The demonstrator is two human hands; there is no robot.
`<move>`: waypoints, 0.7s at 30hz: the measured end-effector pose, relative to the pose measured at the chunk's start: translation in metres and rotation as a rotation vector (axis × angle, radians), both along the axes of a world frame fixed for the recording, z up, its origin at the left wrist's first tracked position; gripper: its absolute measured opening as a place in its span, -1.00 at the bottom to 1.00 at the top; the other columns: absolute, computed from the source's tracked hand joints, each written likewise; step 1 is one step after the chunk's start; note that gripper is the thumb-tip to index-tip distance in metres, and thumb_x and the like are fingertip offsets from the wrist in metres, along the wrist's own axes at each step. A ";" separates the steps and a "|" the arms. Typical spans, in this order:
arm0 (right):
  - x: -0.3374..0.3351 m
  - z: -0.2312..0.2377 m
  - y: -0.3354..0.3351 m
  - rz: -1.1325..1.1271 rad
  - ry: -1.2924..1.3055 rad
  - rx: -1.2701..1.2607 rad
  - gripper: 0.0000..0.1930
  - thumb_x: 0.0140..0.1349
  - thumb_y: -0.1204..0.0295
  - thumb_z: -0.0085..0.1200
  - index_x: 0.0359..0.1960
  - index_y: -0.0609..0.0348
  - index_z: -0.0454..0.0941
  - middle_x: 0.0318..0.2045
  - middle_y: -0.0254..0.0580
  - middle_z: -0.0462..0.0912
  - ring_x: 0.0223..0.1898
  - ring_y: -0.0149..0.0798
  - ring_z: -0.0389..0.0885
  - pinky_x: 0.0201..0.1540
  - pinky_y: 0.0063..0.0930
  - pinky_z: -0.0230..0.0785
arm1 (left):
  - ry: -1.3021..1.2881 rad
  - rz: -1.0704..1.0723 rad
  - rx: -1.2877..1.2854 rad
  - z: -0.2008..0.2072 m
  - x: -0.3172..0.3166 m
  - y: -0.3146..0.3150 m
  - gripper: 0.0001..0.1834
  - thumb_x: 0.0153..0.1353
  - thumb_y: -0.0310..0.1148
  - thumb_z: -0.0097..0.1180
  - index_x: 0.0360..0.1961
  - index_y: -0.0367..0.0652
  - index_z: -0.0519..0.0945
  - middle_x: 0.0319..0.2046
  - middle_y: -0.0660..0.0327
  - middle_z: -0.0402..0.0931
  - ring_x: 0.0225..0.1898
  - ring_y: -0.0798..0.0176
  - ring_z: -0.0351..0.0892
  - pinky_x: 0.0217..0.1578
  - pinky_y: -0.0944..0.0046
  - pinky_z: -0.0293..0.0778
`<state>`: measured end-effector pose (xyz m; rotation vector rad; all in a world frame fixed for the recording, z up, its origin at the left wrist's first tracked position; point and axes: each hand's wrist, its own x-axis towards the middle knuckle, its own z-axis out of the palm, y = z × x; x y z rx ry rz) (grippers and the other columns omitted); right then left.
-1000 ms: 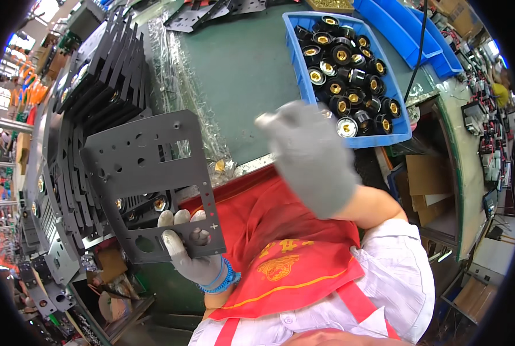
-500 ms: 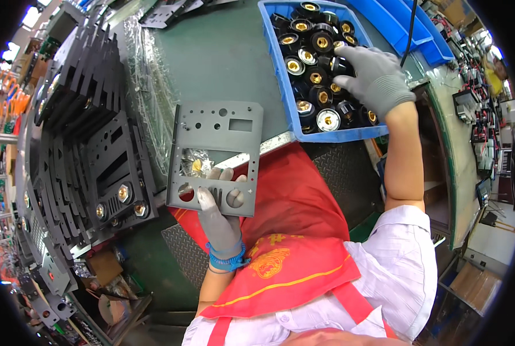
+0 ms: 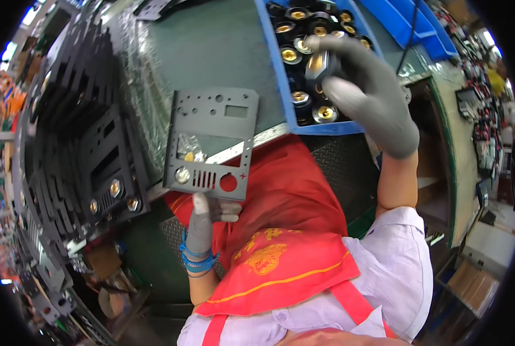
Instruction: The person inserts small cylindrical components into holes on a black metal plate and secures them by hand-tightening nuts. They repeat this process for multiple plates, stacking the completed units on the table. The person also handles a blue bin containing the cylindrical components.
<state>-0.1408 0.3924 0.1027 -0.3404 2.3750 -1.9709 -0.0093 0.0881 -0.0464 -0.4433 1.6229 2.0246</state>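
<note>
My right hand (image 3: 367,92), in a grey glove, is over a blue bin (image 3: 290,106). Its thumb and fingers are closed around a black round connector with a brass centre (image 3: 320,64), blurred by motion. Several similar connectors (image 3: 325,113) fill the bin. A flat grey metal panel (image 3: 211,130) with round holes, slots and a rectangular window lies over the table's front edge. Just below its lower edge is my left hand (image 3: 203,224), also gloved, with thumb and fingers apart. Whether the thumb tip touches the panel is unclear.
At left stand stacked dark metal panels (image 3: 104,155), some with brass-centred fittings. Clear plastic wrap (image 3: 139,81) lies beside them on the green table (image 3: 211,52). Another blue bin (image 3: 404,26) and a hanging black cable (image 3: 410,40) are at the far right.
My right hand has closed on a connector and is lifting it toward me. My left hand's fingers have come out from behind the panel and moved down-left, off its lower edge.
</note>
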 end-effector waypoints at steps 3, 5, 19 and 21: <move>0.019 -0.021 -0.033 0.312 -0.455 -0.488 -0.68 0.29 0.42 -0.02 0.04 0.26 0.50 -0.20 -0.29 0.57 -0.21 -0.41 0.57 -0.12 -0.49 0.45 | 0.110 -0.193 0.002 0.022 0.010 -0.019 -0.17 0.42 0.27 -0.35 -0.06 -0.45 0.54 -0.25 -0.04 0.64 -0.21 0.08 0.67 -0.13 0.17 0.60; 0.021 -0.049 -0.057 0.495 -0.673 -0.789 -0.69 0.35 0.35 -0.05 0.02 0.26 0.49 -0.18 -0.24 0.59 -0.20 -0.36 0.59 -0.07 -0.45 0.47 | 0.279 -0.084 0.077 0.044 0.013 -0.017 -0.46 0.44 -0.05 -0.12 -0.10 -0.44 0.56 -0.24 -0.02 0.64 -0.20 0.15 0.66 -0.12 0.20 0.57; 0.051 -0.077 -0.115 0.466 -0.626 -0.495 -0.57 0.28 0.38 0.10 0.15 0.30 0.45 -0.10 -0.25 0.50 -0.20 -0.46 0.49 -0.13 -0.55 0.40 | 1.093 0.211 -0.969 0.067 -0.006 0.016 -0.62 0.01 -0.32 0.44 -0.10 -0.09 0.67 -0.11 0.04 0.54 -0.15 0.00 0.62 -0.15 0.16 0.56; 0.058 -0.086 -0.116 0.393 -0.198 -0.284 -0.53 0.16 0.51 0.20 0.15 0.29 0.48 -0.09 -0.20 0.51 -0.18 -0.40 0.53 -0.14 -0.53 0.42 | 0.984 0.258 -0.786 0.065 -0.005 0.016 -0.64 0.06 -0.34 0.41 -0.09 -0.12 0.66 -0.08 0.00 0.54 -0.10 -0.01 0.62 -0.08 0.17 0.56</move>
